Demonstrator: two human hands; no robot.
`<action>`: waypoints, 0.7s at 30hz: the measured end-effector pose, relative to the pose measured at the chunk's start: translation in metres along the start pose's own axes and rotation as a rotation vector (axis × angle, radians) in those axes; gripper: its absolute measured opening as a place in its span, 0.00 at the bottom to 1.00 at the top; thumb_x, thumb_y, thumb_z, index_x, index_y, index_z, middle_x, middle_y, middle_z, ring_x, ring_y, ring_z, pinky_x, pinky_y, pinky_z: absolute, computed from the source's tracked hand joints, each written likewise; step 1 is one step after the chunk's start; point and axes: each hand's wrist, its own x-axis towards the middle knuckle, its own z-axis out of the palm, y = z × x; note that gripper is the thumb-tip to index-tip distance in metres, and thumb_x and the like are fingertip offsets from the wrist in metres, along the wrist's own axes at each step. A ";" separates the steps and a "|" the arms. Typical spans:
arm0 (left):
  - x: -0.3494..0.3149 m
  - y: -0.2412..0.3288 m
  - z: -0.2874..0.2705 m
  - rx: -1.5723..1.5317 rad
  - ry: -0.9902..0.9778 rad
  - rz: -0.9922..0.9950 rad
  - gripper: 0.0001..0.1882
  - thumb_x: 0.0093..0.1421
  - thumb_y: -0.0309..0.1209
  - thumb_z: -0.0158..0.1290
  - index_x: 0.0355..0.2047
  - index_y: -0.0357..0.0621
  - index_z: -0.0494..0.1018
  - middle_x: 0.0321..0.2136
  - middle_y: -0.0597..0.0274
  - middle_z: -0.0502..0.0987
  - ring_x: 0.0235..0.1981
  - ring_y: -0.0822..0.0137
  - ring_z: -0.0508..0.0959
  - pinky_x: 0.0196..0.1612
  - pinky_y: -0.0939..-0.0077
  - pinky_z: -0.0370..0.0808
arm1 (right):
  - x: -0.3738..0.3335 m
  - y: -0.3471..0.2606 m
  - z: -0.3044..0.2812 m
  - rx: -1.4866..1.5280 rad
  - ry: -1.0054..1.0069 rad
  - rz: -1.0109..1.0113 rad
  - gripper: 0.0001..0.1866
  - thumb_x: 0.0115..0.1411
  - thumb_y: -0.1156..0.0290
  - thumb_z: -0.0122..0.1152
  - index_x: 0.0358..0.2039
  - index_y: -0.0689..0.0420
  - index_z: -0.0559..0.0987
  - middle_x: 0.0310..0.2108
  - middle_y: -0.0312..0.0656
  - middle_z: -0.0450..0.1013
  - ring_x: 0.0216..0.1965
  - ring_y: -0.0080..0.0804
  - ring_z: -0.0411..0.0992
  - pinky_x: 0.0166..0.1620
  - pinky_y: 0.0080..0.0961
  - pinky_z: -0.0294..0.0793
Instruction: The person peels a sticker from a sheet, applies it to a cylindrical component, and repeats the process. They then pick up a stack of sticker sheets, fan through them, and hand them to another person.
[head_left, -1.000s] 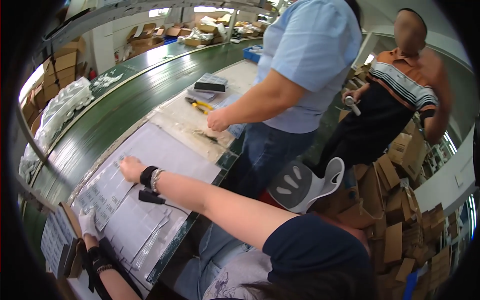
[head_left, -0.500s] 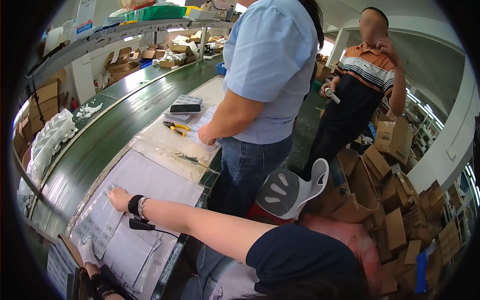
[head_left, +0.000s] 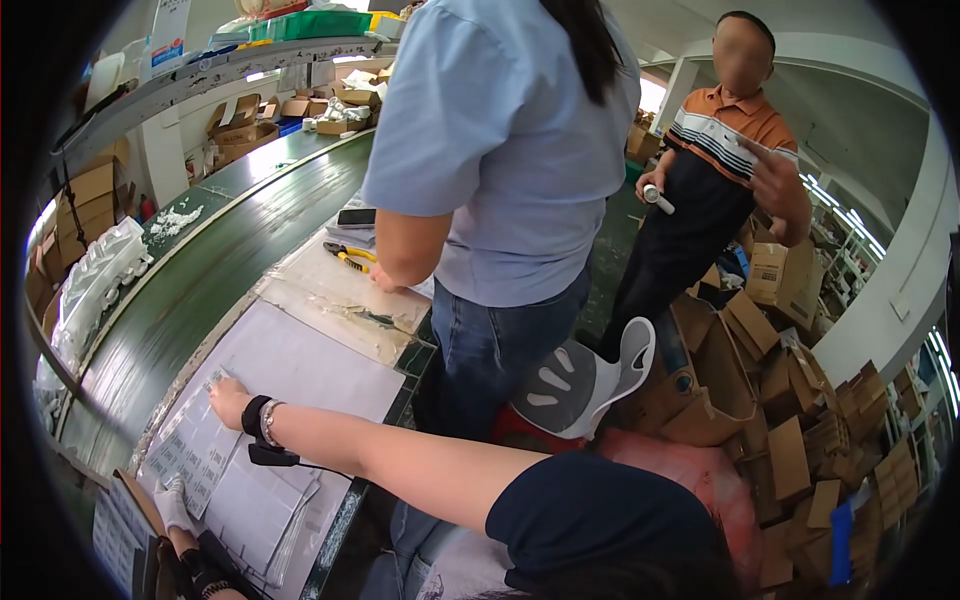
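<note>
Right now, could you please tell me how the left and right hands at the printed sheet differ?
The left hand wears a whitish glove, while the right hand is bare. The left hand is at the lower part of the printed sheet in the view; the right hand is at its upper end. Both have dark bands behind them.

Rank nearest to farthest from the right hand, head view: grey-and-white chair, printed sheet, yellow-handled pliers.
1. Printed sheet: right at the right hand.
2. Yellow-handled pliers: ahead, to the right.
3. Grey-and-white chair: well off to the right.
</note>
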 end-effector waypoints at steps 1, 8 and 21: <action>-0.002 0.004 0.001 0.004 -0.002 -0.002 0.29 0.58 0.44 0.45 0.49 0.29 0.61 0.33 0.52 0.74 0.34 0.63 0.73 0.38 0.73 0.70 | 0.000 0.000 -0.001 0.025 -0.001 -0.002 0.06 0.42 0.76 0.55 0.22 0.58 0.79 0.26 0.46 0.75 0.31 0.39 0.75 0.35 0.31 0.75; -0.047 0.065 0.034 -0.101 0.067 -0.072 0.13 0.54 0.28 0.51 0.39 0.36 0.68 0.26 0.65 0.73 0.23 0.74 0.71 0.27 0.81 0.69 | -0.016 0.026 -0.034 0.402 -0.287 0.087 0.07 0.39 0.77 0.52 0.21 0.63 0.77 0.22 0.49 0.74 0.23 0.41 0.75 0.27 0.30 0.75; -0.045 0.063 0.022 -0.056 0.104 -0.075 0.09 0.54 0.26 0.52 0.36 0.38 0.70 0.24 0.67 0.73 0.20 0.76 0.70 0.23 0.83 0.69 | -0.024 0.039 -0.054 1.236 -0.503 0.427 0.09 0.47 0.73 0.51 0.20 0.66 0.74 0.18 0.46 0.73 0.19 0.30 0.73 0.21 0.26 0.72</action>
